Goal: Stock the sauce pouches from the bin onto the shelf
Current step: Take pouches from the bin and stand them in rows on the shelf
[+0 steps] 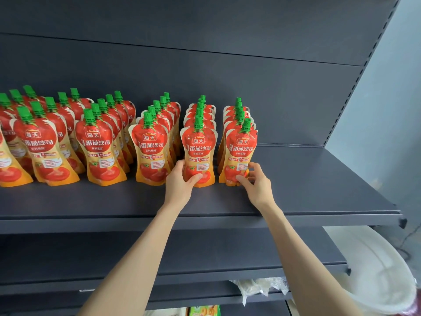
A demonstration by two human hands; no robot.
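Red and orange sauce pouches with green caps stand in several front-to-back rows on the dark grey shelf (307, 190). My left hand (180, 181) grips the base of the front pouch (198, 147) of the second row from the right. My right hand (256, 180) holds the bottom of the front pouch (240, 148) of the rightmost row, thumb in front and fingers at its right side. Both pouches stand upright on the shelf. The bin is out of view.
To the right of the last row the shelf is bare up to its end (402, 221). A lower shelf (227, 254) juts out below. A white bag (376, 277) lies at the lower right, and clear plastic packets (259, 289) sit further down.
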